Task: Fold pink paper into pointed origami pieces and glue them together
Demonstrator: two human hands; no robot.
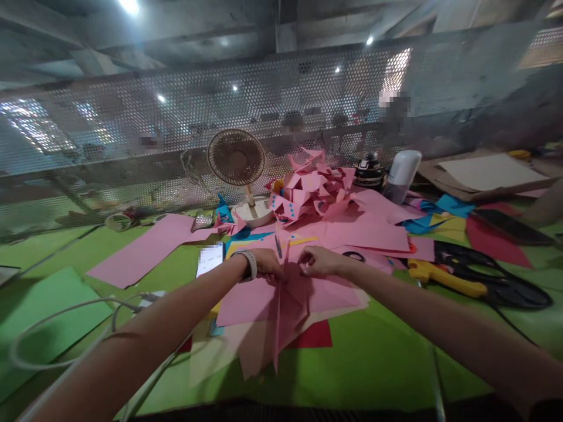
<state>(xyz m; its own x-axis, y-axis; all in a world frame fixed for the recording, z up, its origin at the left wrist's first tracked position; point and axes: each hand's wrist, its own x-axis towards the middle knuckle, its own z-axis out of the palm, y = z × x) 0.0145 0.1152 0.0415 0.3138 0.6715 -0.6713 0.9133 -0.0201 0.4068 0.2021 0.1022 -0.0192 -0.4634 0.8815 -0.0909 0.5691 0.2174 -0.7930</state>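
Observation:
In the middle of the table, a folded pink paper (292,299) stands partly upright on edge. My left hand (269,265), with a grey band on its wrist, is closed on its upper part. Just right of it is my right hand (317,261), fingers curled in a pinch at the paper's other side; what lies between those fingertips is hidden. Flat pink sheets (241,305) spread beneath both hands, over cream sheets (211,351) and a red sheet (314,335). A thin dark pen-like stick (278,246) lies just beyond my left hand.
Beyond my hands rises a pile of folded pink paper pieces (312,187), beside a small fan (236,158). A phone (210,258) lies left. On the right are a yellow-handled glue gun (448,278), a white bottle (402,173) and a dark-lidded jar (369,171). Cables (57,299) cross the left side.

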